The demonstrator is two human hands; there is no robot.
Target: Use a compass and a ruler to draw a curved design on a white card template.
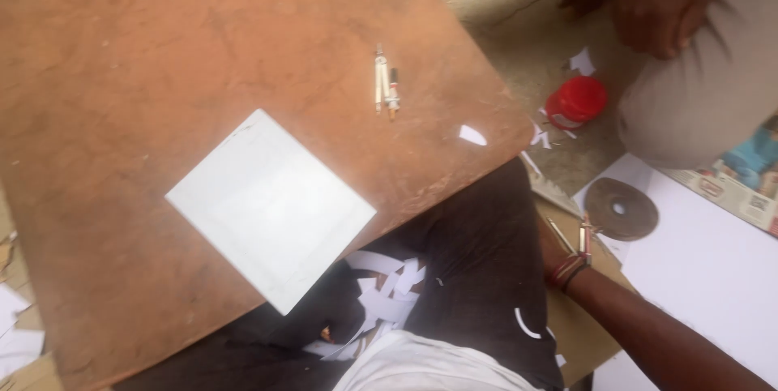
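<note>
A thin metal tool (585,237), long axis upright in view, sits at the right hand (559,255), mostly hidden by the black-clothed lap; whether it is gripped cannot be told. Beside it lies a round brown disc (621,209) on white sheet (713,269). The left hand is out of view. A smooth white square card (271,206) overhangs the worn brown bench (121,75).

Worn reddish-brown wooden board (162,59), grey dusty floor (519,42), soft daylight, paper scraps (16,334) at edge
</note>
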